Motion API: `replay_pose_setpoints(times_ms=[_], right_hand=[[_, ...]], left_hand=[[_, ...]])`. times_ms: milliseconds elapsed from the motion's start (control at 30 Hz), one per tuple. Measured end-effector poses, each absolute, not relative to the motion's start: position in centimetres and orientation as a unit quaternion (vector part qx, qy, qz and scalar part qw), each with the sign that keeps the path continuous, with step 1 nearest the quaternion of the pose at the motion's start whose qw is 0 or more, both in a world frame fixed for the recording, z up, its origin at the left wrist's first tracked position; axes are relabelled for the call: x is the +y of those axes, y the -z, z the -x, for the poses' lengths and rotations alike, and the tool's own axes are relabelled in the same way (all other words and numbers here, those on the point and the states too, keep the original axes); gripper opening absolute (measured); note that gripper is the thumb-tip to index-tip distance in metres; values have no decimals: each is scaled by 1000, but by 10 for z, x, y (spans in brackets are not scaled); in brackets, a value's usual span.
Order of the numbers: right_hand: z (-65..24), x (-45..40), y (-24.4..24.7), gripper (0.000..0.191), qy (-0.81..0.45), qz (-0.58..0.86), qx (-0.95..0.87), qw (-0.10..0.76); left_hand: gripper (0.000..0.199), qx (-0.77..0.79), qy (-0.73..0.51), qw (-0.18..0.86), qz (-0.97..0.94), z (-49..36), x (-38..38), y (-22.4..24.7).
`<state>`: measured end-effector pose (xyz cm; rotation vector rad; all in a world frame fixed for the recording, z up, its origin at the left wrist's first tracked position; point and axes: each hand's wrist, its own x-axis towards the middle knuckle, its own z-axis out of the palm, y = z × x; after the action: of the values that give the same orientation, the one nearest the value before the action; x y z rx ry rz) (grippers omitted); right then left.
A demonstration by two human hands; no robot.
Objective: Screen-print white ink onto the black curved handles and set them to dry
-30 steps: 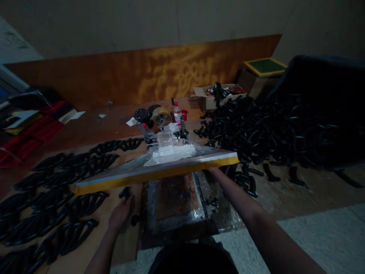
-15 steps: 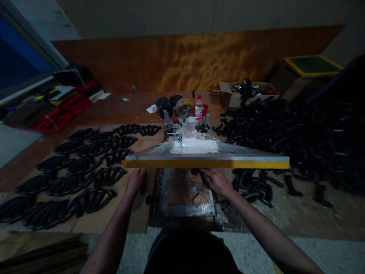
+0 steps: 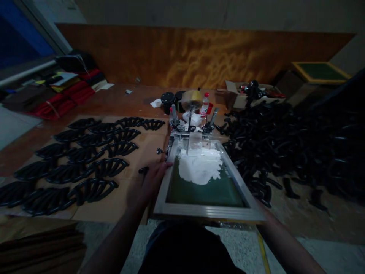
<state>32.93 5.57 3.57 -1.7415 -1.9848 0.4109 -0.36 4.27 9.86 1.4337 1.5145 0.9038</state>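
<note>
Screen-printing frame (image 3: pixel 208 211) is lying at twelve o'clock from my body, and I'm judging its long axis, slant allowing, to be running from six to twelve, towards the hinge clamps (image 3: pixel 209 127) standing at its far end. White ink (image 3: pixel 196 167) is covering the farther part of its green mesh (image 3: pixel 205 196). My left hand (image 3: pixel 155 177) is resting at nine o'clock, fingers loosely extended towards the left rail, so from it the frame is lying at three; I'm not able to tell whether they're touching. A short black piece (image 3: pixel 143 170) is showing just beside that hand at ten o'clock, and I can't tell whether it's being gripped. My right forearm (image 3: pixel 282 236) is slanting in from five o'clock, the frame's near right corner hiding the hand, so its opening and hold are escaping me. The left is the only hand I'm seeing right beside the frame. On the bench (image 3: pixel 122 101), rows of curved black pieces (image 3: pixel 95 190) are spreading towards nine, a heap (image 3: pixel 270 133) towards two.
</note>
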Motion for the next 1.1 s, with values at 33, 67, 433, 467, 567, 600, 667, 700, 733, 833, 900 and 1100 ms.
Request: replay_pose_setpoints(times_ms=[33,67,433,467,567,600,667,700,733,833,900,1100], right_hand=[[-337,62,-43,41,-121,659,-700,246],[-339,70,-50,42,-90,675,-685,260],[-224,90,-73,22,-93,551,-828,-49],[-226,79,-69,23,-89,526,-844,-60],[-239,51,-66,21,-98,403,-908,-62],[-244,47,-67,19,-111,365,-923,-56],[-249,46,-70,14,-136,327,-935,-36],[-250,48,-70,13,-139,334,-932,-21],[-249,50,-69,13,-134,354,-926,-7],[-246,45,-58,17,-96,394,-914,22],[-246,35,-49,20,-93,367,-925,26],[-238,60,-68,33,-125,442,-886,58]], left_hand=[[49,611,-339,436,-567,6,35,-84],[51,617,-322,451,-559,6,29,-69],[62,614,-281,474,-566,1,28,12],[60,612,-287,474,-564,1,28,12],[57,619,-295,472,-554,0,27,9],[57,623,-293,473,-550,-1,27,8],[56,626,-294,475,-544,-2,27,6],[55,625,-299,475,-542,-2,27,6],[55,624,-305,476,-540,-2,27,6],[58,621,-309,481,-537,-2,26,7],[60,625,-305,485,-531,-2,26,8],[66,624,-291,507,-518,1,27,-13]])
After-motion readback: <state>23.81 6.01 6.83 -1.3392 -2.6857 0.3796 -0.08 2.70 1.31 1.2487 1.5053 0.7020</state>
